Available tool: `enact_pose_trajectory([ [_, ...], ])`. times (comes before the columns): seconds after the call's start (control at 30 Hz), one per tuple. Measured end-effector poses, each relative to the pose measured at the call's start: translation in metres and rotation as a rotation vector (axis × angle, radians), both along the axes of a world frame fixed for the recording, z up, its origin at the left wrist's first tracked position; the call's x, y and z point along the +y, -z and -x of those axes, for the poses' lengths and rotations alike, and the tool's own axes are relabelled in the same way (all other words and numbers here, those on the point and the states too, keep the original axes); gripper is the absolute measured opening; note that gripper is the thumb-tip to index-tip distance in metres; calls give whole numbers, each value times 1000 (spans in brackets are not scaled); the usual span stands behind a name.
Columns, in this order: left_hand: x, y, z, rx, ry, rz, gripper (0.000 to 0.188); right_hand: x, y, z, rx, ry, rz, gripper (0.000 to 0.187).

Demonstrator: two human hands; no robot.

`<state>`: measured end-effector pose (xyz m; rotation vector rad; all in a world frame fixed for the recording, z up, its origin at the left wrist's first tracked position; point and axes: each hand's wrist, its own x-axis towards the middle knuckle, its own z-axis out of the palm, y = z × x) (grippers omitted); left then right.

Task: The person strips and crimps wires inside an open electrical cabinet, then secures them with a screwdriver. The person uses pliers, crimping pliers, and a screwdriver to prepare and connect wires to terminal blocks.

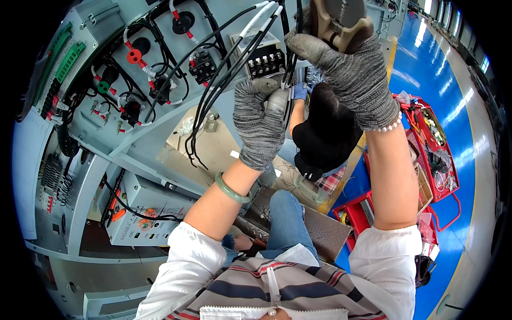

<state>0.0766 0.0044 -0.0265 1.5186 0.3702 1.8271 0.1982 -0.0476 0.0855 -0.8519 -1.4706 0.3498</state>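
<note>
Near the top centre of the frame the left hand (260, 125), in a grey knitted glove with a green bangle (231, 189) on the wrist, has its fingers curled tightly around a bundle of wires (234, 64). The bundle is black with white sleeved ends; it runs up from the glove toward the top of the frame, while loose black ends hang down left of the hand. Just right and above, the right hand (354, 72), also gloved in grey and wearing a bead bracelet (385, 127), is wrapped around the tan and black handles of a crimping tool (336, 21) at the top edge. Its fingers are closed on the handles; whether the tool's head grips a wire I cannot tell, since it lies at the edge of the frame. The two hands are near each other, with the wire ends between them.

Behind the bundle sits a black terminal block (265, 63) on the grey panel (133, 133) of an open electrical cabinet, which fills the upper left. Red and green round connectors and more black looms are fixed to that panel, with green terminal strips (68, 60) at the far upper left. Below the hands, in the centre, another person with dark hair (325, 125) crouches on the floor. To the right a red tool cart (434, 154) stands on the blue floor (464, 96)
</note>
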Motion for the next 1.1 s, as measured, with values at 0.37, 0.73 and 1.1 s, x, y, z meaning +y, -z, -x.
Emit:
enact_pose_trajectory([
  [0.37,-7,-10,-3,-11,-33,156,14,0,-4,4,-287,189,-53,37],
  [0.73,-7,-16,0,-28,77,188,23,20,11,9,-194,103,-328,44],
  [1.1,-10,-20,-7,-54,35,293,24,16,10,7,-328,197,-446,29],
])
